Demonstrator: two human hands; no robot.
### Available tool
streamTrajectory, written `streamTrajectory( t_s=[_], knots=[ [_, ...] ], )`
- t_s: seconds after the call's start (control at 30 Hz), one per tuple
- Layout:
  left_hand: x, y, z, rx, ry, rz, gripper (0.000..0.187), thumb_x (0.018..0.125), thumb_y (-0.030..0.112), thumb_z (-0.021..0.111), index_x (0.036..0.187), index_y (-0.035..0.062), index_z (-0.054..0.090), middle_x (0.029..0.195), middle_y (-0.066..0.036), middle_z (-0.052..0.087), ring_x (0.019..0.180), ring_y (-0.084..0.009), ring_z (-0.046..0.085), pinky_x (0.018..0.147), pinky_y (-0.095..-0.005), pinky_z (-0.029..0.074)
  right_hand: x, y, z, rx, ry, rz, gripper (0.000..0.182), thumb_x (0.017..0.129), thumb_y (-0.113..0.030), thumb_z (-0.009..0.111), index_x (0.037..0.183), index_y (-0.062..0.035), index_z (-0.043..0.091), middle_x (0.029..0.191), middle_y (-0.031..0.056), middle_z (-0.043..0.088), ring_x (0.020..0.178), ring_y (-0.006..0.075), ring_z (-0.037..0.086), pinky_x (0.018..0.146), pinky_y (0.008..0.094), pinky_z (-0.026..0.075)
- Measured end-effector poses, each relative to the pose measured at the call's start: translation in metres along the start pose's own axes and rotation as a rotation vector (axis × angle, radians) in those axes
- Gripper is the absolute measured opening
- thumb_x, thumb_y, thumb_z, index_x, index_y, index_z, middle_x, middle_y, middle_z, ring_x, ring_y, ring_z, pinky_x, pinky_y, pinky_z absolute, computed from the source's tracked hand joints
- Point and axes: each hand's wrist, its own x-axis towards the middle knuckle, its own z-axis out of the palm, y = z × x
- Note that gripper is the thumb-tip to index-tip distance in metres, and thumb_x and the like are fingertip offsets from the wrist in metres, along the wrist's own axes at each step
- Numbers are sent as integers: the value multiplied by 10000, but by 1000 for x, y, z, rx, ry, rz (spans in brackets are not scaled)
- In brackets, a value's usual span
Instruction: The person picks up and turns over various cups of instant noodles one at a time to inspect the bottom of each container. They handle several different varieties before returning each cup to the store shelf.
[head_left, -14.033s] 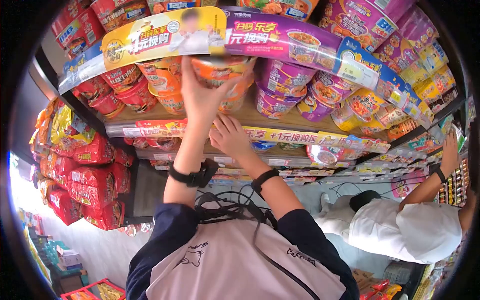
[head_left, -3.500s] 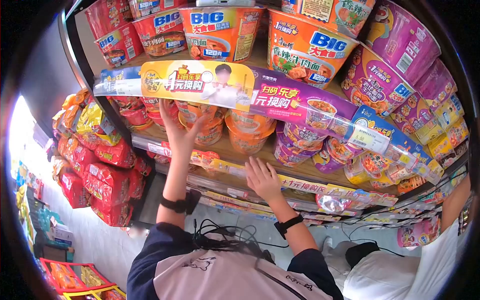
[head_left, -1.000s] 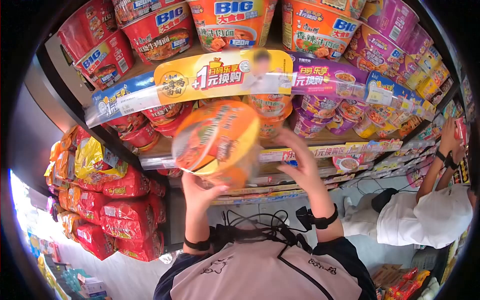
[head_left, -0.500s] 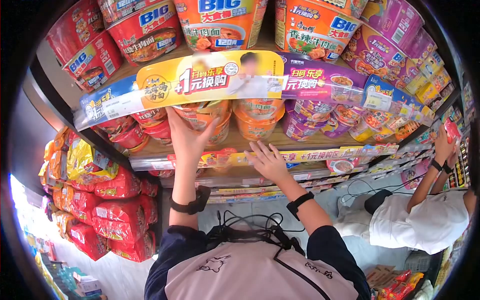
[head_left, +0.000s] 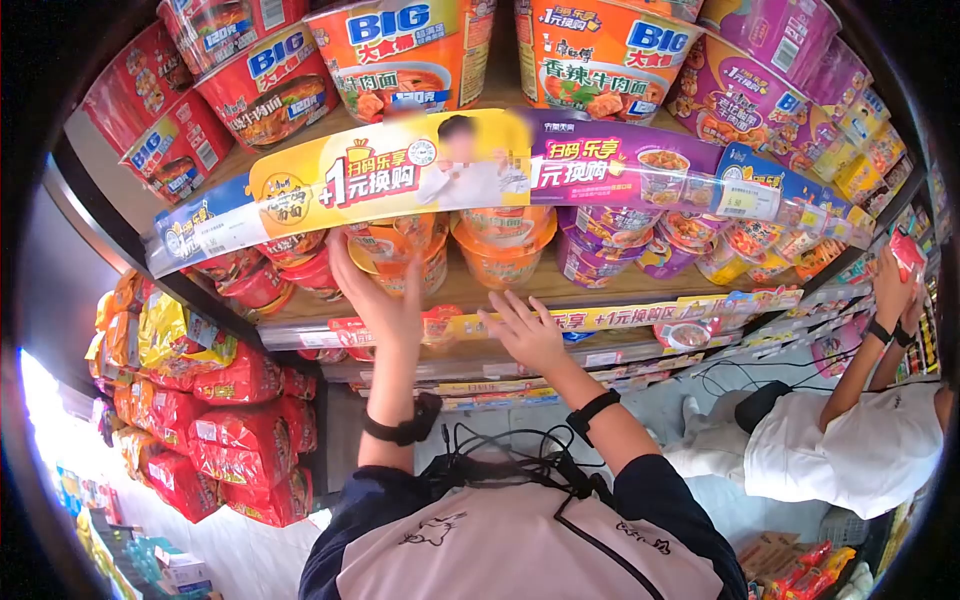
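In the head view, the left hand (head_left: 380, 305) is open, its thumb and fingers spread in front of stacked orange noodle cups (head_left: 502, 262); contact is unclear. The cups stand on a wooden shelf (head_left: 465, 294) between red noodle cups (head_left: 258, 286) and purple noodle cups (head_left: 592, 265). The right hand (head_left: 531, 336), empty with fingers splayed, is at the shelf's yellow edge strip (head_left: 618, 317).

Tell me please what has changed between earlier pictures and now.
The orange noodle tub, tilted in the left hand a second ago, now seems back on the shelf; that hand is open before it. The right hand stays open. The upper big tubs look unchanged.
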Motion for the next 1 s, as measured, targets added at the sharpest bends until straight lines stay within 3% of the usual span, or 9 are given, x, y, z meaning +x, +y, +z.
streamTrajectory(
  t_s=[0.07,0.17,0.27,0.37,0.5,0.67,0.73,0.9,1.0],
  knots=[
    [-16,14,0,-129,22,211,928,706,83,769,1406,-13,166,1302,-227,433,1161,-347,465,991,-404,360,0,2,1,-4,12,-15,467,868,-221,513,1327,-218,428,1384,44,422,1215,213,453,946,381,412],
    [7,72,3,-501,-256,-174,893,670,71,795,1358,-20,232,1291,-218,446,1173,-320,467,971,-380,384,-1,5,1,-7,5,-41,482,876,-216,500,1347,-202,400,1386,60,415,1215,215,450,957,375,406],
    [19,75,30,-556,-308,-184,911,659,119,805,1350,-26,229,1226,-231,490,1098,-322,522,918,-389,428,-8,2,3,-1,-19,-52,501,878,-213,492,1364,-184,372,1393,75,402,1216,218,448,976,376,393],
    [31,81,43,-658,-432,-438,939,642,102,815,1349,-23,209,1223,-227,488,1107,-284,519,891,-379,447,-6,4,0,12,-35,-48,514,878,-214,491,1372,-174,358,1398,82,394,1215,219,447,989,378,384],
    [13,84,52,-788,-175,-335,997,629,59,813,1379,-9,159,1324,-196,398,1180,-227,450,956,-350,404,-5,5,-1,56,5,-41,515,862,-210,501,1361,-180,376,1393,81,401,1213,218,446,996,380,376],
    [-16,91,7,-873,-187,-445,1145,563,61,843,1430,24,96,1414,-167,308,1266,-244,374,1035,-378,330,-11,4,11,63,50,-21,526,832,-258,558,1333,-194,412,1389,102,400,1205,217,454,988,390,383],
    [-27,86,-14,-889,-283,-408,1158,543,86,857,1430,25,116,1407,-156,326,1260,-235,381,1035,-379,328,-17,4,16,120,-176,1,548,824,-303,585,1329,-175,416,1338,120,453,1179,240,479,983,389,387],
    [-53,75,-69,-918,-472,-465,1151,498,150,887,1414,12,203,1353,-130,413,1217,-220,431,1020,-367,343,14,1,-46,1026,-71,498,578,802,-291,649,1309,-110,439,1178,143,580,1115,275,532,939,360,418],
    [-52,81,-94,-895,-532,-455,1132,496,180,893,1406,-2,244,1331,-135,456,1195,-227,468,1013,-372,354,6,32,-84,1216,-223,516,655,770,-230,693,1339,-81,404,1214,150,558,1149,240,519,933,344,426]
  ],
)
